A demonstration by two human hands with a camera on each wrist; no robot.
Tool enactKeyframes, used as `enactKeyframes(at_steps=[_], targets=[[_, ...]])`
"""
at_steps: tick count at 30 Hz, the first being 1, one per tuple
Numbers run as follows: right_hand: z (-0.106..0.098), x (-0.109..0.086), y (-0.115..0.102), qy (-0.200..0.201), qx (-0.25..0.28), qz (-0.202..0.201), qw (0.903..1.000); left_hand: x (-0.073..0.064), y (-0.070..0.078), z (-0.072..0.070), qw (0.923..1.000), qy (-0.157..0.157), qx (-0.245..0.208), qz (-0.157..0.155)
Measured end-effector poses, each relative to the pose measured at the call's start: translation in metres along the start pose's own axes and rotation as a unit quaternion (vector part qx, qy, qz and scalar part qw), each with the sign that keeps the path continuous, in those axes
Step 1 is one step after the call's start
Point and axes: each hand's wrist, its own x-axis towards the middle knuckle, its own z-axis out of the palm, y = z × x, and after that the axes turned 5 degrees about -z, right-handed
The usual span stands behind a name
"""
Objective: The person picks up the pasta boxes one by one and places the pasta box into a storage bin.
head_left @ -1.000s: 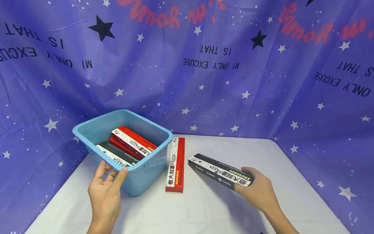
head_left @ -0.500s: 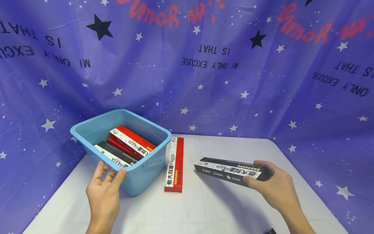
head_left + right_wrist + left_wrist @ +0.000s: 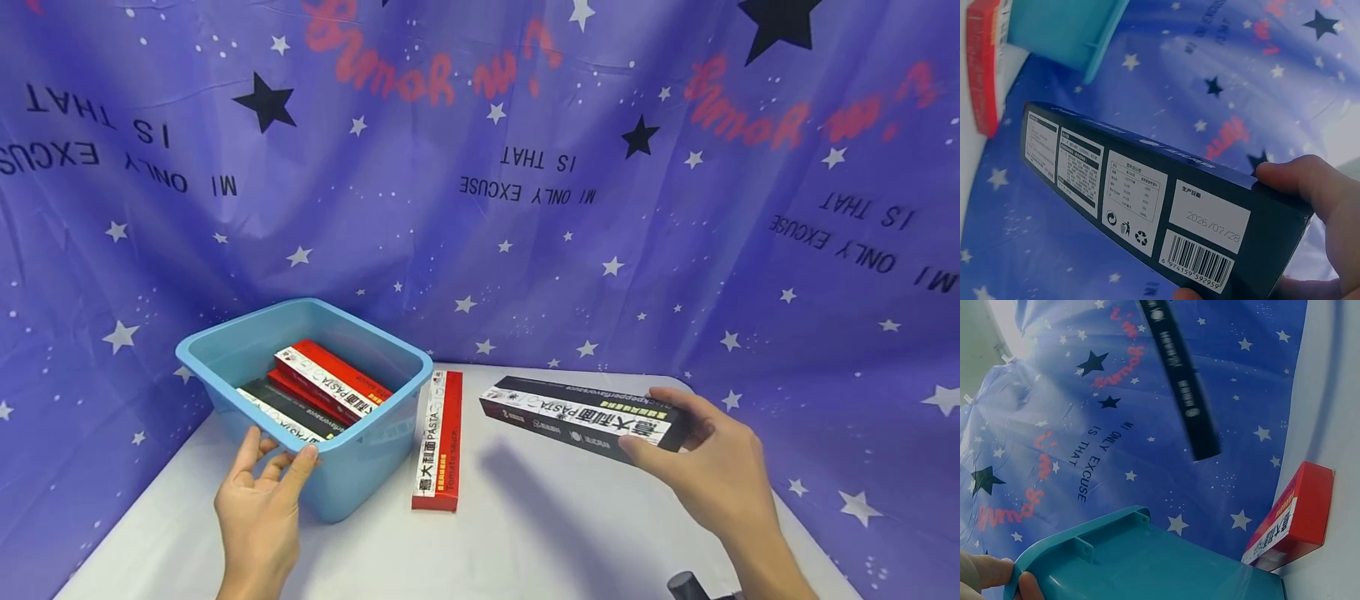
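My right hand (image 3: 720, 467) grips one end of a black pasta box (image 3: 577, 417), held above the table with its far end pointing left. In the right wrist view the printed underside of that pasta box (image 3: 1135, 194) shows, with a barcode near the thumb. At the left, my left hand (image 3: 262, 508) pinches the near rim of a blue plastic bin (image 3: 375, 450) between thumb and fingers. Inside the bin lie red pasta boxes (image 3: 333, 379) and a black pasta box (image 3: 292, 408). Between bin and right hand, a red pasta box (image 3: 438, 442) lies flat on the table.
A white cloth covers the table (image 3: 517, 533). Behind and along the sides hangs a purple curtain (image 3: 525, 275) with stars and lettering. A dark cylindrical object (image 3: 684, 585) shows at the bottom edge near the right forearm, only partly in view.
The right hand has moved to the right and lifted the black pasta box higher off the table. The left hand keeps its hold on the bin rim. The head view has tilted up slightly.
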Motion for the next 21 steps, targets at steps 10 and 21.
enactKeyframes(at_steps=[10, 21], targets=[[0.008, 0.022, -0.055, 0.002, 0.129, -0.09, 0.9876, 0.0, 0.0, -0.004, 1.0, 0.002, 0.006, -0.007], [0.049, 0.045, -0.121, -0.045, 0.174, -0.144, 0.9732, 0.0, -0.001, -0.002, 1.0, -0.004, -0.004, 0.001]])
